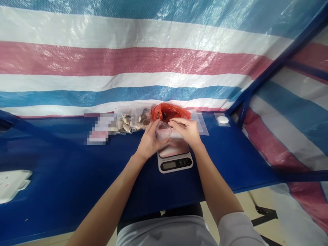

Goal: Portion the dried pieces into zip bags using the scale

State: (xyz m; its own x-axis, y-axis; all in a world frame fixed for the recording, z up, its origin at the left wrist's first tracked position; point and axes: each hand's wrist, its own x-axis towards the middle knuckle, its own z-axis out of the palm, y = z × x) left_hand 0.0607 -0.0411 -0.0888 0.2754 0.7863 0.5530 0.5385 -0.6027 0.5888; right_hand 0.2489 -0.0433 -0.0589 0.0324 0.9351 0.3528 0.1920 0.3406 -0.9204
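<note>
A small clear plastic bag [164, 130] is held between both hands, above the plate of a white digital kitchen scale [175, 164]. My left hand [151, 138] has its thumb and fingers round the bag's left side. At the bag's upper right edge, my right hand [186, 130] pinches the plastic. Just behind the hands lies a red plastic bag [174, 110] with its mouth open and some dark pieces showing inside. Clear bags of dried mushroom-like slices [126, 123] rest left of it. I cannot read the scale's display.
Flat clear bags [203, 124] lie right of the red bag. Farther right, a white oval object [222, 120] sits on a clear bag. A white device [14, 184] is at the left of the blue table [84, 177]. Striped sheeting [128, 61] hangs behind, with a blue frame post [271, 71] at right.
</note>
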